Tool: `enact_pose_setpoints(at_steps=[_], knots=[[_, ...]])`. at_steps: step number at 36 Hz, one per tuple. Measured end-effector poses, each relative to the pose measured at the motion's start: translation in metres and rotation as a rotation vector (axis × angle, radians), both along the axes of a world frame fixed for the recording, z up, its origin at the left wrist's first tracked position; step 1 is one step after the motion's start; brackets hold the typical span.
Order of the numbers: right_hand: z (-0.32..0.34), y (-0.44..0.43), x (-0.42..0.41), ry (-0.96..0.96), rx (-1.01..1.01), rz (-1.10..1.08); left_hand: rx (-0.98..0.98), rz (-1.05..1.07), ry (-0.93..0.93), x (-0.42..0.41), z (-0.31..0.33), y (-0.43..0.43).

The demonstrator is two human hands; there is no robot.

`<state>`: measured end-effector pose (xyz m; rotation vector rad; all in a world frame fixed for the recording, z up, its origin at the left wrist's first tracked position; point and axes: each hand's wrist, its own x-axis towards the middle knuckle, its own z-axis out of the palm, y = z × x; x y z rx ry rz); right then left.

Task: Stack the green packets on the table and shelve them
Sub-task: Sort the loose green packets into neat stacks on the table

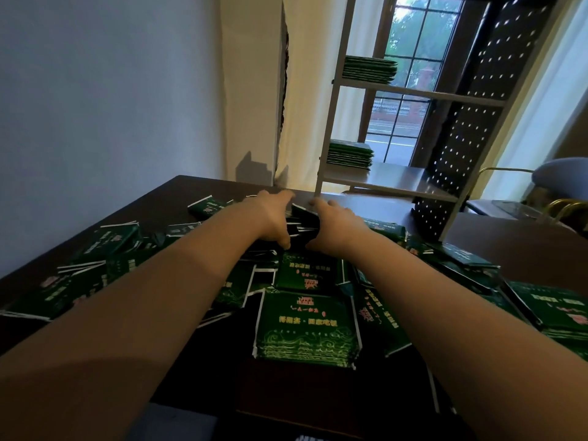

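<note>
The flat green foil packets point(307, 326) carry gold and red printing (upside down here), too blurred to read.

The room is dim; daylight enters only through the window point(410, 90) behind the shelf. The dark table point(178, 195) lies in shadow. Wide-angle distortion bends the edges, and fine detail is soft.

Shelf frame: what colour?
White, with pale boards; the shelf frame shows in the head view, green packets stacked on it.

A window point(410, 74) behind, a chair point(553, 186) (right edge).
</note>
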<state>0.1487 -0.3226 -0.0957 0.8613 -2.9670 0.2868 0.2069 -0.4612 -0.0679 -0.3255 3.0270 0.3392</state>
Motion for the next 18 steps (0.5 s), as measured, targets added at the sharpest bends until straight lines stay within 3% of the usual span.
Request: enact_pose_setpoints(at_steps=[8, 18], knots=[[-0.010, -0.009, -0.017, 0.011, 0.003, 0.081, 0.111, -0.041, 0.032, -0.012, -0.025, -0.011], [-0.020, -0.011, -0.021, 0.120, -0.005, 0.099, -0.010, -0.073, 0.158, -0.014, -0.030, -0.010]])
